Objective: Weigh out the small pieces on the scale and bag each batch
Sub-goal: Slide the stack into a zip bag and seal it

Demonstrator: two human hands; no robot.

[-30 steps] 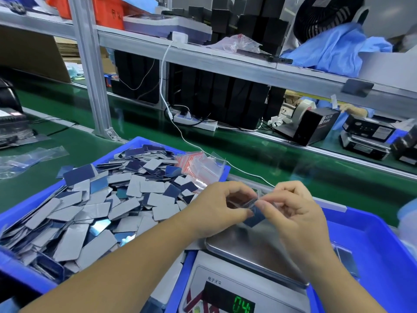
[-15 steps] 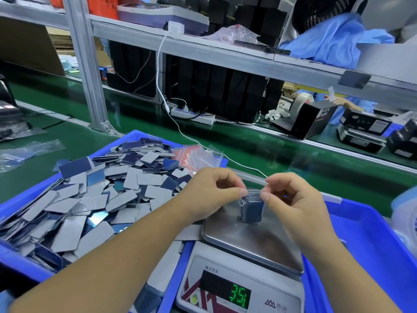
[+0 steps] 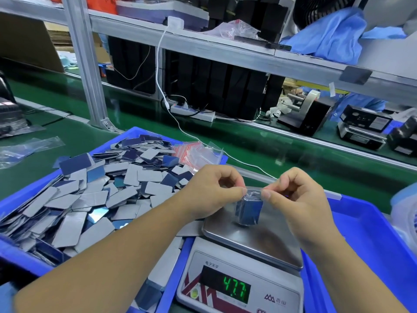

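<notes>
The scale (image 3: 242, 269) in front of me shows green digits reading 47.7 on its dark display, with small Chinese characters printed above the display and a triangular logo with more characters at the lower right of the panel. My left hand (image 3: 209, 195) and my right hand (image 3: 300, 199) each keep a closed grip on the top edge of a small clear bag (image 3: 249, 207), thumb and forefinger pinching it from either side. The bag holds a stack of dark blue rectangular pieces and its bottom rests on the steel pan (image 3: 255, 238) of the scale. To my left, a blue tray (image 3: 13, 199) is heaped with loose pieces (image 3: 90, 199), grey on one face and blue on the other, with rounded corners. A bundle of empty bags (image 3: 196, 152) with red strips lies at the tray's far corner. Another blue tray (image 3: 379, 245) sits to my right on the green tabletop (image 3: 248, 152).
</notes>
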